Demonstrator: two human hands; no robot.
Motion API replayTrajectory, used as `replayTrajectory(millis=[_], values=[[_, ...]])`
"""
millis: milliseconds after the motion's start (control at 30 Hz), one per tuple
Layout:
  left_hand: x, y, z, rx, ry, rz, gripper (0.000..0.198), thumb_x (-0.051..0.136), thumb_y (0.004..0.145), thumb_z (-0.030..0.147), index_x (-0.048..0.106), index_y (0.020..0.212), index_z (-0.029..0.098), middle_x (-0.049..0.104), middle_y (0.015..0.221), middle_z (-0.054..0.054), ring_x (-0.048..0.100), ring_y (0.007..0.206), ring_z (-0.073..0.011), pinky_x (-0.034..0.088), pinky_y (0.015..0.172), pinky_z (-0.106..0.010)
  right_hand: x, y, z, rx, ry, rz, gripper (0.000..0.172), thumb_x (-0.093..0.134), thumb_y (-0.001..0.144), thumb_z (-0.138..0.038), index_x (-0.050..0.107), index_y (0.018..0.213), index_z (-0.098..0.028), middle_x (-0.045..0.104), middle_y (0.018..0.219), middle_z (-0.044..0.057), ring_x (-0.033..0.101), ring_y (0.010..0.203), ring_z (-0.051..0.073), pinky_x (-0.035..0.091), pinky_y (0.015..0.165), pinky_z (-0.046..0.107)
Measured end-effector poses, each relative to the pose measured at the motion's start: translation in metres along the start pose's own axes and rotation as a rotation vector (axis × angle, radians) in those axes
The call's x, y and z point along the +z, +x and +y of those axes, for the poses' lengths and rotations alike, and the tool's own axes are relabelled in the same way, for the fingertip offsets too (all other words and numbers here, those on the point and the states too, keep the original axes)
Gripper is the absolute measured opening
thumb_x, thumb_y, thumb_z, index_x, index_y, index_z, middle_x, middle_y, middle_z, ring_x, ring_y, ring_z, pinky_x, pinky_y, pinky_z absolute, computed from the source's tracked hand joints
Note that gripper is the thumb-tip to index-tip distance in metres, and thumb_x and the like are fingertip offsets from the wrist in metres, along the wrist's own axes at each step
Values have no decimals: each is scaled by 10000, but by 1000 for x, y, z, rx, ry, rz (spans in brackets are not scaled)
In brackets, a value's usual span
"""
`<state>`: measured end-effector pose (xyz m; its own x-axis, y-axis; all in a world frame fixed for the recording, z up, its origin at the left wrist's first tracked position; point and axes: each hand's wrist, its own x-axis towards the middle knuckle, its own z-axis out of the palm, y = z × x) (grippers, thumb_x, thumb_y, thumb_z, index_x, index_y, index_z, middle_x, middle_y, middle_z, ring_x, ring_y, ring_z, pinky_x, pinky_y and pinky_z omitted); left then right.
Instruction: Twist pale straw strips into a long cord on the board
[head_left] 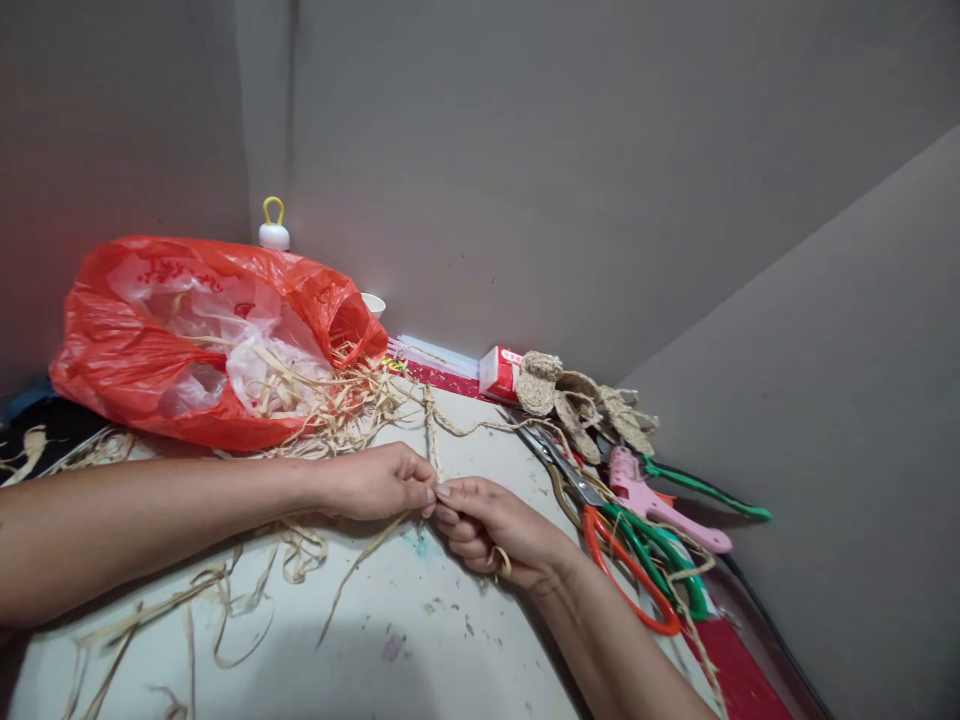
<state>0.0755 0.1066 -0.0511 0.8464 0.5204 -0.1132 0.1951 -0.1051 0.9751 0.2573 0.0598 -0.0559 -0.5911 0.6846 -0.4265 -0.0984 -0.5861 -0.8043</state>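
Observation:
A braided cord of pale dry fibre runs from the far side of the white board down to my two hands. My left hand pinches its near end between thumb and fingers. Touching it, my right hand grips the same end, its fingers curled. One loose strand trails from the left hand toward the near side, and a short strand end pokes out of my right hand. The exact crossing of the strands is hidden by the fingertips.
A red plastic bag spilling loose fibre lies at the left. To the right are orange-handled scissors, green-handled scissors, a pink glue gun, woven fibre pieces and a red-and-white box. Grey walls stand behind.

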Motion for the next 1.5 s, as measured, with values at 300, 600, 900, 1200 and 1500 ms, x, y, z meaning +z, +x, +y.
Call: replayTrajectory(millis=[300,600,900,1200,1500], values=[[-16,-6,17,-56,230,-83,170,459,775,226,597,728,138,465,564,42,372,520,-74,305,507,-192,10,5,5,-86,-42,219,315,642,743,-381,504,582,-148,284,395,-113,166,327,11,109,314,149],[16,-8,19,-330,-188,25,146,346,814,219,468,765,156,554,529,-11,541,418,-131,369,373,-199,33,15,16,-262,-114,497,416,580,742,-416,406,450,-177,362,316,-66,247,287,32,138,339,192],[29,-10,4,-241,-100,159,51,376,788,163,421,812,166,601,693,-24,552,455,-103,371,349,-169,47,15,19,-340,-78,384,432,565,799,-432,469,491,-146,458,362,-20,488,344,90,221,391,187],[6,-9,26,-364,-125,-11,261,469,826,409,487,777,153,605,581,-12,547,431,-99,395,385,-176,35,8,6,-309,27,413,340,702,679,-394,498,557,-151,353,366,-89,238,318,22,150,338,168],[-37,-2,19,-397,-141,-162,356,533,783,497,469,696,158,619,490,-36,558,393,-134,367,376,-198,9,1,-3,-126,206,103,202,709,671,-224,538,621,-129,248,420,-116,136,363,9,104,323,129]])
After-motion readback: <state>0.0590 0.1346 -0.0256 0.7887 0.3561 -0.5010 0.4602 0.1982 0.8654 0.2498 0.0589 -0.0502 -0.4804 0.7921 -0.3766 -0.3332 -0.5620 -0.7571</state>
